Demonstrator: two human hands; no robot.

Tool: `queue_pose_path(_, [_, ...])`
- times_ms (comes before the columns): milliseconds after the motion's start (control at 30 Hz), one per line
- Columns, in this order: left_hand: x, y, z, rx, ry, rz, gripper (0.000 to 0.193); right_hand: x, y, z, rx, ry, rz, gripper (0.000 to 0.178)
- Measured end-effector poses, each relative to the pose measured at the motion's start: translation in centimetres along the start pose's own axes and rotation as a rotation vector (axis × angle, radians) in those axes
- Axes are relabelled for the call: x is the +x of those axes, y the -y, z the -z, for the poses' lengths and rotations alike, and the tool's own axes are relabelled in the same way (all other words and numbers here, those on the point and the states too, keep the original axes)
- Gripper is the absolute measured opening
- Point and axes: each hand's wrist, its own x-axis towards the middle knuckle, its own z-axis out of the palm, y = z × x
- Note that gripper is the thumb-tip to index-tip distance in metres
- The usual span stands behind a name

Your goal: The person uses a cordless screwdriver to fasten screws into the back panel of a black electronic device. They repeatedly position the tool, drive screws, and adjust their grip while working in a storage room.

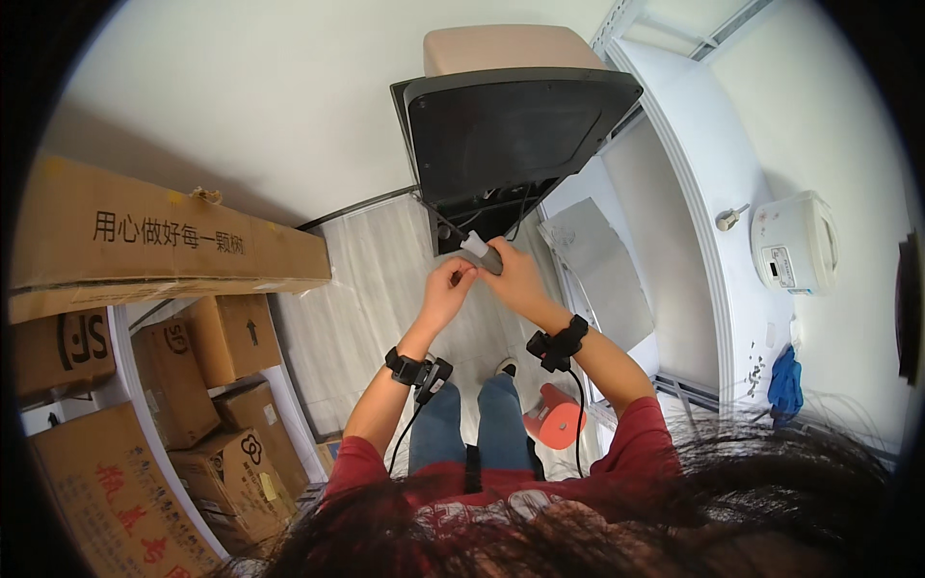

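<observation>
Both my hands meet at the centre, in front of a large black panelled unit (511, 120) with a beige top (511, 50). My right hand (513, 279) is wrapped round a grey handle (488, 258) with a paler collar. What kind of tool it is I cannot tell. A thin dark rod or cord runs up from its far end toward the unit's underside. My left hand (449, 291) is closed in a pinch against the handle's near end. Anything between those fingertips is hidden. Each wrist wears a black strap with a small device and a cable.
A long cardboard box (173, 231) juts in from the left, above shelves with several brown cartons (241, 337). At the right stand a white frame (689, 193) and a white rice cooker (795, 241). A red bin-like object (555, 418) is by my legs. A blue cloth-like item (785, 385) lies far right.
</observation>
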Motion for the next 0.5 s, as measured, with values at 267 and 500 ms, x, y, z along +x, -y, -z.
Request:
queue_pose_path(267, [1.6,2.5,-1.6,0.074,-0.219,0.075,0.010,-1.0,-2.4,0.7,-0.135,0.063,-0.033,0.036])
queue_pose_path(500, [3.0,5.1,-2.1,-0.045,-0.350,0.069,0.009,-2.9,-4.0,1.7,-0.077,0.098,-0.068,0.035])
